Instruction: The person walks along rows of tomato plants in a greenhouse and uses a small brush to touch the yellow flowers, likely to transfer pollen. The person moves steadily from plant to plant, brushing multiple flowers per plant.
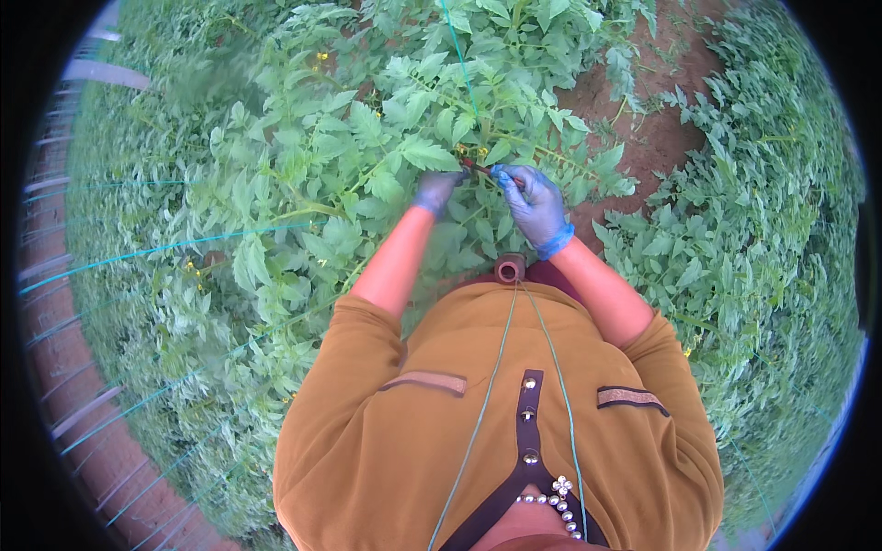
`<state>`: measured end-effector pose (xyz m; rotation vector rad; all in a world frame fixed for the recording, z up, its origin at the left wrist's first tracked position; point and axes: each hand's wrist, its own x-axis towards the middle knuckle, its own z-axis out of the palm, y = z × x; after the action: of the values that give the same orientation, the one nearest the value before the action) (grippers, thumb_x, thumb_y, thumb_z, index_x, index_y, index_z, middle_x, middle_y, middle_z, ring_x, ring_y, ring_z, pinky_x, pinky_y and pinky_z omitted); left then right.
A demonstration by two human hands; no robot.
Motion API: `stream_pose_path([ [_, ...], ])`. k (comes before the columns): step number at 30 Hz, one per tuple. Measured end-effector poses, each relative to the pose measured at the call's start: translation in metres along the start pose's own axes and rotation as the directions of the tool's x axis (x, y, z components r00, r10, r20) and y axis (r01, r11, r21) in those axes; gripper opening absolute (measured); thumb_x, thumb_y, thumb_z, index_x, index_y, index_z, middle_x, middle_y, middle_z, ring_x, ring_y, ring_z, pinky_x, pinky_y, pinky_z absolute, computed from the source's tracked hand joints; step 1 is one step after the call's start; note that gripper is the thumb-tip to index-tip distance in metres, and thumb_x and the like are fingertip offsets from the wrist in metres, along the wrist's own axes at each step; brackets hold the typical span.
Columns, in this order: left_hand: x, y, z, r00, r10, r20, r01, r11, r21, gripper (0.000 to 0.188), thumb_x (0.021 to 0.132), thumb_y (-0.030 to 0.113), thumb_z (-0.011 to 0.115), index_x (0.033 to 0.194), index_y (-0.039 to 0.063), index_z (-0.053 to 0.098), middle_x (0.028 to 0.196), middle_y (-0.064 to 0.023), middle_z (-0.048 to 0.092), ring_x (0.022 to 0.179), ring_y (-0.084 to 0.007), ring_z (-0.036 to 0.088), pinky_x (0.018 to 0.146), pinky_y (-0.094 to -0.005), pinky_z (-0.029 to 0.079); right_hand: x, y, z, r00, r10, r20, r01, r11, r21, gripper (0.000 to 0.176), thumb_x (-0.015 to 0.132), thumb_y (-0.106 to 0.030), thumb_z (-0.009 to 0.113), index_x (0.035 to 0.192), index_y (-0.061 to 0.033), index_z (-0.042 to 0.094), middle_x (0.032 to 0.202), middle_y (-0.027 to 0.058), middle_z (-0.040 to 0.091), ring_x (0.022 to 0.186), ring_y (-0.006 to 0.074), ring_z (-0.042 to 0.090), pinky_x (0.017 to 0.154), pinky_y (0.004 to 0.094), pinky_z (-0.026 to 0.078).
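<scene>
Both my hands wear thin blue gloves and meet at a tomato plant (427,151) with yellow flowers (482,152). My right hand (534,206) grips a thin, dark reddish stick-like tool (486,169), its tip pointing left towards my other hand. Beside the flowers, my left hand (439,189) reaches in among the leaves; its fingertips are close to the tool's tip, and whether they pinch something is hidden. A small open-topped container (510,269) hangs at my waist on a green cord (493,386) that runs up around my neck.
Dense rows of tomato plants (744,241) stand on both sides. Bare reddish soil (641,124) shows between rows at the upper right. A green string (460,55) runs down to the plant before me, and more strings (172,245) stretch across the left.
</scene>
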<state>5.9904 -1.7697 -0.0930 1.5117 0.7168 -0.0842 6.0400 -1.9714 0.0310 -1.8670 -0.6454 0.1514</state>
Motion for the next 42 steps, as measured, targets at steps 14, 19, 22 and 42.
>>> stream_pose_path([
  [14,-0.05,0.118,0.034,0.894,-0.234,0.383,0.051,0.901,0.432,0.038,0.092,0.024,0.058,0.119,-0.001,0.058,0.108,-0.0101,0.065,0.093,-0.0148,0.062,0.082,-0.0275,0.048,0.023,0.01,-0.151,0.91,0.386,-0.153,-0.169,0.68,0.714,0.02,0.097,-0.015,0.05,0.098,-0.0001,0.063,0.094,0.0091,0.067,0.075,0.0125,0.063,0.071,0.0267,0.052],
  [19,0.0,0.192,0.11,0.907,-0.068,0.416,0.057,0.998,0.04,0.034,0.095,0.022,0.053,0.124,0.004,0.056,0.107,-0.0059,0.066,0.092,-0.0157,0.064,0.081,-0.03,0.049,0.06,0.061,-0.223,0.867,0.445,-0.224,-0.128,0.634,0.763,0.022,0.098,-0.015,0.048,0.099,0.0012,0.062,0.09,0.0107,0.066,0.071,0.0144,0.062,0.068,0.0288,0.05],
  [22,0.058,0.206,0.139,0.978,-0.023,0.208,0.031,0.999,-0.036,0.032,0.095,0.022,0.053,0.122,0.006,0.057,0.109,-0.0052,0.065,0.095,-0.0156,0.063,0.083,-0.0302,0.048,0.083,0.083,-0.265,0.834,0.488,-0.259,-0.128,0.626,0.769,0.022,0.098,-0.016,0.048,0.1,0.001,0.062,0.088,0.0115,0.066,0.071,0.0149,0.062,0.068,0.0293,0.051],
  [42,0.358,0.159,0.095,0.836,-0.128,-0.534,0.005,0.974,-0.226,0.033,0.091,0.027,0.058,0.12,0.011,0.057,0.116,-0.005,0.061,0.098,-0.0182,0.058,0.084,-0.0342,0.044,0.369,0.106,-0.247,1.0,0.016,0.024,-0.027,0.82,0.572,0.017,0.095,-0.01,0.054,0.106,-0.0026,0.064,0.104,0.0081,0.063,0.088,0.012,0.061,0.082,0.026,0.047],
])
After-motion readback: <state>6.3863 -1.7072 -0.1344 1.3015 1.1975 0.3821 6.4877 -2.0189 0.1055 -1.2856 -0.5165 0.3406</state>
